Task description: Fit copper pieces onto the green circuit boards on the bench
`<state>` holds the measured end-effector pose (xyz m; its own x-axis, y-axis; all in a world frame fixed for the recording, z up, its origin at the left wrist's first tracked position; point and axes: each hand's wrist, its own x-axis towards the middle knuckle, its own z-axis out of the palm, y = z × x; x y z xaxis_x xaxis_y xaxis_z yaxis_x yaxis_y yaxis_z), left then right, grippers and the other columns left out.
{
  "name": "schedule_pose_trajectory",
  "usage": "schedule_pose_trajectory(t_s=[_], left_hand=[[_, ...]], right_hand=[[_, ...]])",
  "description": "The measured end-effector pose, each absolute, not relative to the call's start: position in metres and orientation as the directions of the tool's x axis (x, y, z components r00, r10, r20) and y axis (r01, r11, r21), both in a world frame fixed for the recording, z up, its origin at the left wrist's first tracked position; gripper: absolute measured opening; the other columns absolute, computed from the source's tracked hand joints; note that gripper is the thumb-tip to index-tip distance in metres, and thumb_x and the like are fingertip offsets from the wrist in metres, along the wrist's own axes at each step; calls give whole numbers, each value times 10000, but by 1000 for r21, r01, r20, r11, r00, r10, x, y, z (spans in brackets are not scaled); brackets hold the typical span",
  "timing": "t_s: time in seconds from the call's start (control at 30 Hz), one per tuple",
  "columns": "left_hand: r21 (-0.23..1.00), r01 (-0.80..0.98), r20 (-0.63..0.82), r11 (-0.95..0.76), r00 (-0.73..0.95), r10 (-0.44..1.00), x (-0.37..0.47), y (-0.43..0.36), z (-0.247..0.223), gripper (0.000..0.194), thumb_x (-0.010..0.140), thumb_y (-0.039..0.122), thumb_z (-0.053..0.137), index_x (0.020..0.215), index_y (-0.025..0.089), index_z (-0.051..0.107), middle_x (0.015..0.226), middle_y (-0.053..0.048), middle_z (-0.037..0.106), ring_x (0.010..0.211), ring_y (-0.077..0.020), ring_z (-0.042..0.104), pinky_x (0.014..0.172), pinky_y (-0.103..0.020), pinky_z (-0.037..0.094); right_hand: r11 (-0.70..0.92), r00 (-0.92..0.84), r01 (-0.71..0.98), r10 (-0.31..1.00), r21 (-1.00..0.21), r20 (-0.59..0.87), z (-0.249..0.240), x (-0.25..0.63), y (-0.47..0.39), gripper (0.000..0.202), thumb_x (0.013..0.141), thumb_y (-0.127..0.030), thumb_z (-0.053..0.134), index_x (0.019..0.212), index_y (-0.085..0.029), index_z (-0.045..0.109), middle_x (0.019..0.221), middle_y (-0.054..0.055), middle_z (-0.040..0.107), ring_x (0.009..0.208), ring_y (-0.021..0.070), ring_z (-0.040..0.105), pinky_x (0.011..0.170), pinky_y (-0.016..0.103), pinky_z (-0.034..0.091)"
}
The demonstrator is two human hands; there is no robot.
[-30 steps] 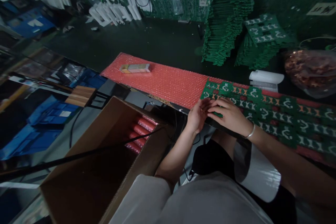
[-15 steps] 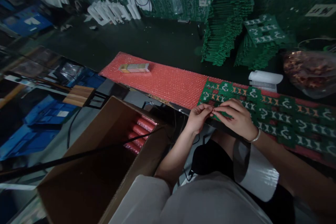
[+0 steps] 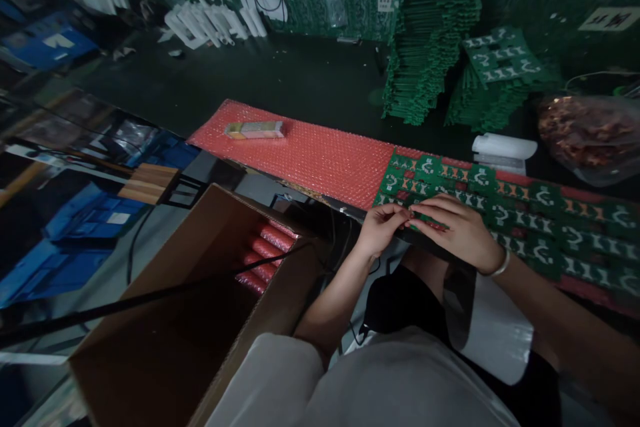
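My left hand [image 3: 379, 232] and my right hand [image 3: 463, 232] meet fingertip to fingertip over the near edge of the bench. Both are closed in a pinch around something tiny, too small and dim to name. Beneath and beside my right hand lie green circuit boards [image 3: 523, 219] in a joined row, with orange and pale parts on them. They rest on a long sheet of red bubble wrap [image 3: 325, 153], which runs on to the left of my hands. A yellow-and-grey wrapped stick-like item [image 3: 256, 130] sits on the wrap's far left.
Tall stacked green boards [image 3: 425, 47] and a shorter leaning stack [image 3: 500, 73] stand behind. A clear bag of copper-coloured pieces [image 3: 585, 137] is at right, near a white roll [image 3: 505, 145]. Below left, an open cardboard box [image 3: 165, 280] contains red bubble-wrap rolls [image 3: 267, 253].
Both hands have shifted very slightly to the right, still pinching together. The boards, wrap and box stay put; the view has moved only a little.
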<state>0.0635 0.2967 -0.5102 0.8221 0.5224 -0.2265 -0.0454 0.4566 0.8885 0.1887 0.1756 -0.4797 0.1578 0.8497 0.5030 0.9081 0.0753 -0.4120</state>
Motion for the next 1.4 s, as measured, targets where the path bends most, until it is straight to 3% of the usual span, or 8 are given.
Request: schedule_pose_trajectory(t_s=[0.17, 0.33, 0.7, 0.9, 1.07, 1.13, 1.23, 1.4], left_hand=[[911, -38, -207, 410, 819, 536, 65, 296, -512, 348, 749, 483, 744, 730, 136, 722, 638, -19, 626, 606, -102, 527, 629, -234, 400], [887, -71, -225, 456, 797, 561, 67, 296, -514, 435, 746, 538, 736, 926, 143, 726, 817, -46, 682, 625, -108, 581, 595, -233, 405], [878, -71, -230, 473, 805, 547, 66, 297, -514, 426, 748, 538, 731, 902, 141, 722, 811, -45, 673, 625, -105, 591, 592, -226, 405], [869, -88, -224, 487, 807, 547, 68, 296, -513, 388, 752, 493, 738, 897, 134, 724, 810, -42, 663, 628, -109, 587, 607, -239, 419], [766, -149, -283, 626, 796, 535, 69, 297, -512, 360, 790, 443, 707, 939, 116, 712, 871, -88, 690, 759, -174, 648, 739, -296, 483], [680, -199, -306, 706, 798, 519, 69, 299, -509, 376, 837, 451, 647, 967, 102, 700, 955, -131, 701, 887, -222, 671, 854, -345, 488], [559, -232, -341, 796, 811, 476, 69, 301, -502, 415, 922, 468, 514, 1005, 97, 681, 1050, -163, 694, 1009, -249, 658, 935, -364, 469], [518, -152, -402, 842, 826, 396, 66, 303, -495, 491, 966, 524, 398, 1080, 129, 667, 1031, -127, 686, 885, -198, 643, 720, -271, 482]], right_hand=[[27, 170, 918, 874, -395, 455, -482, 192, 177, 148, 920, -258, 615, 1016, -210, 716, 984, 67, 714, 962, 230, 657, 900, 399, 542], [-98, 281, 923, 832, -373, 478, -501, 225, 185, 149, 906, -271, 600, 972, -202, 714, 948, 70, 690, 880, 224, 659, 832, 382, 553], [-98, 215, 953, 884, -286, 415, -521, 249, 192, 234, 948, -278, 531, 988, -165, 733, 945, 96, 652, 884, 233, 632, 889, 407, 537], [-87, 147, 982, 915, -170, 376, -520, 250, 194, 230, 956, -228, 512, 952, -162, 732, 914, 92, 644, 894, 234, 610, 884, 401, 526], [-76, 103, 993, 941, -95, 321, -510, 240, 188, 199, 923, -163, 531, 913, -166, 729, 918, 91, 643, 931, 248, 597, 881, 412, 500], [-84, 124, 988, 927, -126, 354, -502, 231, 185, 173, 912, -180, 553, 923, -177, 726, 940, 88, 644, 944, 251, 598, 874, 417, 493], [-43, 161, 960, 892, -276, 423, -489, 214, 185, 155, 915, -230, 578, 966, -199, 721, 994, 81, 639, 940, 226, 603, 869, 393, 496], [100, 42, 938, 918, -332, 395, -479, 185, 194, 235, 914, -299, 616, 1120, -215, 691, 1058, 88, 632, 1008, 247, 577, 905, 429, 476]])
